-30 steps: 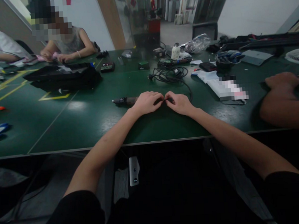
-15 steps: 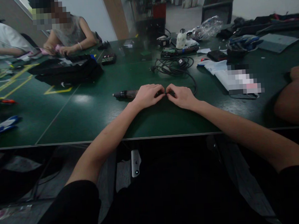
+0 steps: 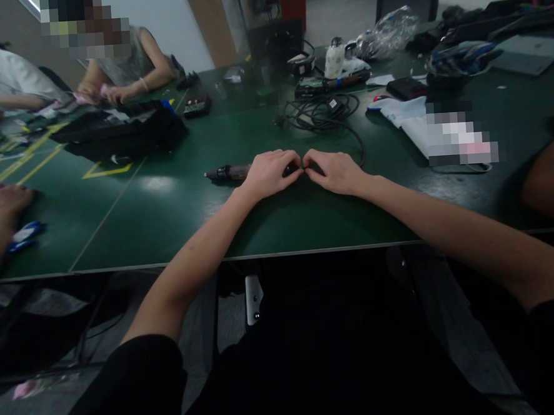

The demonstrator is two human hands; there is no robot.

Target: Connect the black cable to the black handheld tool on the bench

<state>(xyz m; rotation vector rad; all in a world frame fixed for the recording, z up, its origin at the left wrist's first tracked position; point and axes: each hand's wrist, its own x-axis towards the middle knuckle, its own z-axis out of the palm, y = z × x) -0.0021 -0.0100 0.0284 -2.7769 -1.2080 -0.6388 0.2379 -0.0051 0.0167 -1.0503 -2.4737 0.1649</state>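
My left hand (image 3: 270, 172) lies curled over the rear of a dark electric screwdriver (image 3: 228, 172) that rests on the green table (image 3: 174, 220), its tip pointing left. My right hand (image 3: 333, 171) meets it fingertip to fingertip, pinching the black cable (image 3: 356, 141) where it joins the tool. The joint itself is hidden under my fingers. The cable runs back to a loose coil (image 3: 318, 112) further up the table.
A black bag (image 3: 117, 133) lies at the left with two seated people behind it. Another person's hand (image 3: 2, 199) rests at the left edge near a blue-and-white item (image 3: 23, 235). An arm (image 3: 550, 181) lies at the right. Papers (image 3: 422, 130), a bottle (image 3: 333, 59) and gear crowd the far side.
My hands stay together on the screwdriver and cable. The view has tilted down slightly. A person's hand has come into view at the left edge.
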